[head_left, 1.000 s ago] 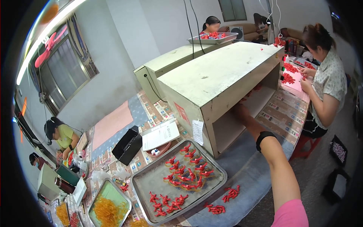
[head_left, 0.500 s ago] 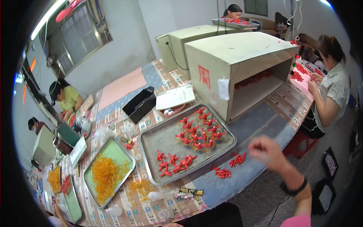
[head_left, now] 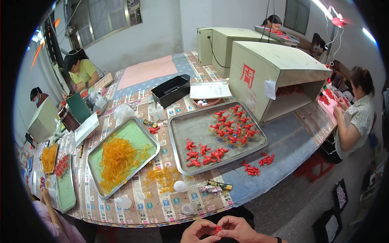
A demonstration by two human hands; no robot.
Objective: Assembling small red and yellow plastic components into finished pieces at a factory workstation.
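At the table's near edge my left hand (head_left: 199, 231) and my right hand (head_left: 236, 228) meet. Between their fingertips they pinch a small red plastic piece (head_left: 218, 229), mostly hidden by the fingers. Beyond them lies a metal tray (head_left: 182, 139) with several red figures (head_left: 231, 128) that have yellowish strips about them, and more plain red figures (head_left: 204, 153) at its near left. Two small heaps of red parts (head_left: 252, 170) rest on the blue cloth right of the tray. To the left, a green-lined tray (head_left: 142, 128) holds a tangle of yellow-orange strips (head_left: 115, 158).
White squeeze bottles (head_left: 181, 186), a tube (head_left: 220, 185) and loose yellow strips (head_left: 161, 178) lie near the front edge. A cream box cabinet (head_left: 255, 77) stands behind the tray, beside a black box (head_left: 172, 90). Co-workers sit at right (head_left: 356, 117), left and back.
My right hand has come from the right, over the floor, down to the table's near edge and meets my left hand at a red piece. The view has turned and shifted.
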